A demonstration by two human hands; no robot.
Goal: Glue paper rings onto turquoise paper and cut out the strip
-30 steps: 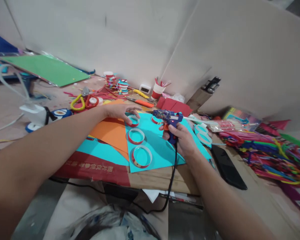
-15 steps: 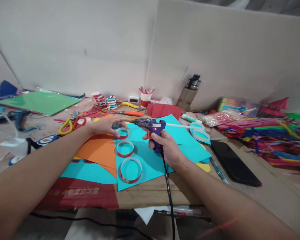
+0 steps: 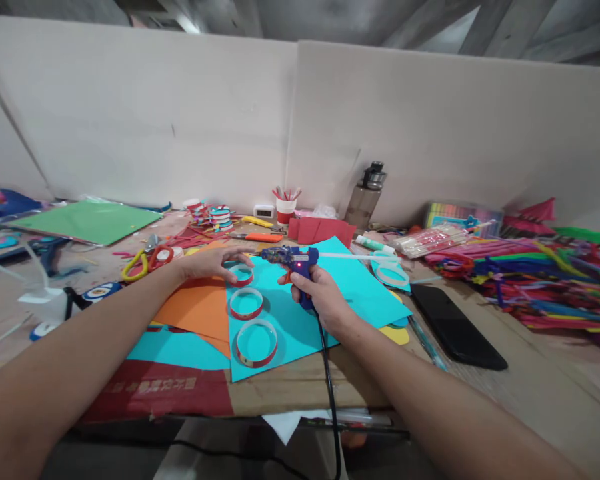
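My right hand [image 3: 317, 292] is wrapped round the grip of a blue glue gun [image 3: 293, 259], its red light on and a white stick out of its back. The nozzle points left, over the farthest of three red-and-white paper rings. My left hand [image 3: 219, 262] curves round this far ring [image 3: 242, 275], thumb and fingers at its left and far sides. Nearer to me, the middle ring [image 3: 247, 315] and the near ring [image 3: 257, 363] rest on a turquoise sheet [image 3: 300, 333]. Orange paper [image 3: 195, 310] lies under my left wrist.
Yellow-handled pliers [image 3: 135, 265] and a green sheet [image 3: 90, 221] are at left. Behind stand a cup of sticks [image 3: 286, 210] and a bottle [image 3: 364, 203]. A black phone [image 3: 457, 327] and coloured pipe cleaners [image 3: 545, 280] lie at right. The gun's black cable [image 3: 333, 400] hangs over the front edge.
The view has tilted up, so more ceiling shows and the table things sit slightly lower and further left. Both hands keep nearly the same places beside the far ring.
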